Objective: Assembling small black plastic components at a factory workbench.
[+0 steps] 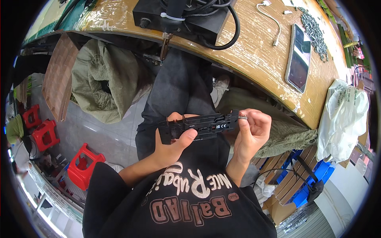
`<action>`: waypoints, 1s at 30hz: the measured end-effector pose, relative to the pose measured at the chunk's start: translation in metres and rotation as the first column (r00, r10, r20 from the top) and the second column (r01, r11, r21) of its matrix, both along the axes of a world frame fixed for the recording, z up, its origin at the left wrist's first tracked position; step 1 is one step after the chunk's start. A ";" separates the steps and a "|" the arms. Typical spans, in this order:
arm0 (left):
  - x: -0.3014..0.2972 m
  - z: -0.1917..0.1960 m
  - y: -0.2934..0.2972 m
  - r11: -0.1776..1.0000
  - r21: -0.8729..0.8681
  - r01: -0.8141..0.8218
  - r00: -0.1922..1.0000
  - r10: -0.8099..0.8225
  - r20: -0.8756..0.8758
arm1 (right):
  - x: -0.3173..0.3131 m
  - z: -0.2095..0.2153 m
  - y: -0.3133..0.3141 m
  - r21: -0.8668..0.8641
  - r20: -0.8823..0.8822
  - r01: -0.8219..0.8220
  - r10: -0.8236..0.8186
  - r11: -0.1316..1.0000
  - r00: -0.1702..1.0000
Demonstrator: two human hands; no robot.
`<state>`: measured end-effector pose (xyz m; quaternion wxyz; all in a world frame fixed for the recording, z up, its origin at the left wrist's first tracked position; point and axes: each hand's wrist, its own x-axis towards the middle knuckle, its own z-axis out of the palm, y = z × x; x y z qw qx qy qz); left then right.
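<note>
Above my lap, a long black plastic housing (202, 126) is held roughly level, with slots, ribs and small white printing on its upper face. My left hand (170, 150) is closed round its left part, thumb lying on top and fingers underneath. At the right end, my right hand (254, 131) is closed in a pinch, thumb and forefinger together around something small and greyish that touches or sits right by the housing's end. What this small piece is cannot be made out.
Ahead is a wooden bench (254, 51) with a black box (147, 18), a corded black tool (168, 29) pointing towards me, a phone (299, 59), a white cable (274, 20) and a pile of small dark screws (313, 33). A green sack (97, 83) and red stools (85, 166) stand left; a white bag (343, 119) hangs right.
</note>
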<state>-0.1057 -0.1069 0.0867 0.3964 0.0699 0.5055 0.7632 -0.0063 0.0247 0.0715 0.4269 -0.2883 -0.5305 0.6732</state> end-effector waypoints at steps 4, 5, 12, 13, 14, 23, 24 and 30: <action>-0.002 -0.010 -0.008 0.999 -0.037 0.039 0.999 -0.038 0.022 | -0.001 0.000 0.004 0.179 0.006 -0.082 0.083 0.980 0.997; -0.002 -0.010 -0.008 0.999 -0.018 0.037 0.999 -0.037 0.009 | 0.001 0.000 0.006 0.177 0.007 -0.080 0.080 0.981 0.997; -0.006 -0.005 -0.001 0.989 0.104 0.102 0.992 -0.094 -0.083 | 0.001 0.004 0.004 0.353 0.153 -0.126 0.075 0.927 0.985; -0.007 -0.003 0.000 0.989 0.103 0.105 0.992 -0.097 -0.081 | -0.001 0.006 0.002 0.291 0.147 -0.059 0.016 0.955 0.989; -0.009 -0.001 0.001 0.986 0.098 0.136 0.985 -0.124 -0.122 | -0.001 0.006 0.003 0.290 0.148 -0.057 0.014 0.955 0.989; -0.010 -0.007 -0.001 0.985 0.062 0.159 0.966 -0.142 -0.218 | 0.004 0.002 0.015 0.283 0.069 -0.170 0.157 0.944 0.985; -0.010 -0.007 -0.002 0.985 0.042 0.165 0.955 -0.149 -0.258 | 0.004 0.003 0.015 0.256 0.085 -0.180 0.164 0.950 0.983; -0.021 -0.014 -0.001 0.958 0.106 0.267 0.831 -0.173 -0.529 | 0.005 0.010 0.018 0.158 0.148 -0.254 0.232 0.954 0.961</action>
